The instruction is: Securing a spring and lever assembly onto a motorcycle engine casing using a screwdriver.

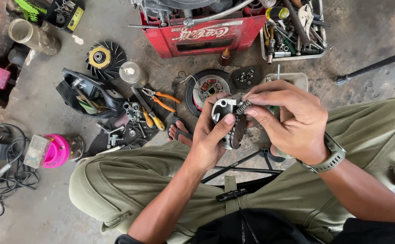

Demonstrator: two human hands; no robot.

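Note:
My left hand (pixel 211 140) grips a small grey metal engine part (pixel 226 113) with a dark curved shoe on its lower side, thumb pressed across its face. My right hand (pixel 287 119) reaches in from the right, and its thumb and forefinger pinch a small coil spring (pixel 243 106) at the part's upper edge. A watch sits on my right wrist. Both hands hover above my knees in olive trousers, over a concrete floor.
A red plastic crate (pixel 206 34) and a tray of hand tools (pixel 292 31) stand at the back. On the floor lie a round stator plate (pixel 206 88), orange-handled pliers (pixel 163 99), a finned fan wheel (pixel 103 58), a black bag (pixel 86 95), a pink container (pixel 55 150) and cables (pixel 3 176).

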